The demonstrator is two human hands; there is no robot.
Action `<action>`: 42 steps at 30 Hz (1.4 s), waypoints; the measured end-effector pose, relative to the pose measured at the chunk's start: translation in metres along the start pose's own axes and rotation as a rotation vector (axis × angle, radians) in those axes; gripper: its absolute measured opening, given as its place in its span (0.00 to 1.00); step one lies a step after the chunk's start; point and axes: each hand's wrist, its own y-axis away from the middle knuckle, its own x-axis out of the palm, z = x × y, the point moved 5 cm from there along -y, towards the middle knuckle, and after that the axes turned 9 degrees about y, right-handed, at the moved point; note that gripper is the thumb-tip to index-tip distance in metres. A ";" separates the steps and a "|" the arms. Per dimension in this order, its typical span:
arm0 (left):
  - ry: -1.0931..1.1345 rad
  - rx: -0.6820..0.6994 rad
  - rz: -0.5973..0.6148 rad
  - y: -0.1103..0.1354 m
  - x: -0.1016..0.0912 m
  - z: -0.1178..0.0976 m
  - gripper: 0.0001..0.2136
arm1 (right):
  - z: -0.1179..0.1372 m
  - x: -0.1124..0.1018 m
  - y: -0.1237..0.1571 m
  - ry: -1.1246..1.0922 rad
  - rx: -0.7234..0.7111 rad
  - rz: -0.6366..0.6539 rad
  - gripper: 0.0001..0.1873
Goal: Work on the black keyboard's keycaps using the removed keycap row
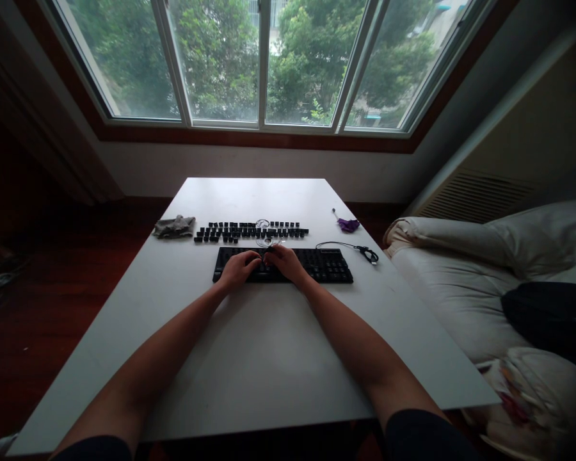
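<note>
Marks on the black keyboard point(317, 264) are too small to read, as is the pale-edged panel near its far right corner. Taking the window point(262, 64) as 12 o'clock, the keyboard lies mid-table, just ahead of the forearms, on a white table point(249, 352). The left hand point(240, 266) rests on it at 9 o'clock, fingers curled and thumb close to them; the right hand point(285, 259) bends over its middle, fingertips near the left's. Whether either pinches anything, I cannot tell.

From the keyboard, loose black keys point(242, 232) stand in rows at 11 o'clock, thin loops point(265, 242) among and just below them. A grey cloth point(174, 227) lies at 10 o'clock, a crumpled purple thing point(348, 225) at 2, a bundled cable point(367, 255) at 3.
</note>
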 end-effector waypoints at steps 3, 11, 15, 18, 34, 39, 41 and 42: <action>-0.025 0.005 0.004 0.000 0.001 -0.002 0.13 | 0.000 0.000 0.000 -0.052 0.005 0.015 0.18; -0.046 -0.022 -0.086 0.005 -0.001 -0.002 0.14 | 0.000 0.003 -0.002 -0.064 -0.029 0.073 0.18; -0.037 -0.015 -0.108 0.006 -0.002 -0.005 0.12 | 0.003 0.004 -0.002 -0.047 -0.032 0.082 0.20; -0.039 -0.022 -0.135 0.006 -0.003 -0.006 0.12 | 0.005 0.003 -0.001 -0.008 -0.045 0.077 0.19; 0.039 -0.008 -0.149 0.006 -0.005 -0.004 0.14 | 0.003 0.000 -0.001 -0.013 -0.026 0.014 0.18; 0.164 0.025 -0.090 0.004 -0.004 -0.004 0.15 | 0.001 -0.001 -0.002 -0.033 -0.032 0.009 0.17; 0.194 0.023 -0.089 0.003 -0.004 -0.003 0.15 | 0.000 -0.001 -0.002 -0.048 -0.024 0.008 0.18; 0.208 0.020 -0.091 0.002 -0.005 -0.002 0.15 | 0.000 -0.001 -0.002 -0.054 -0.021 0.007 0.18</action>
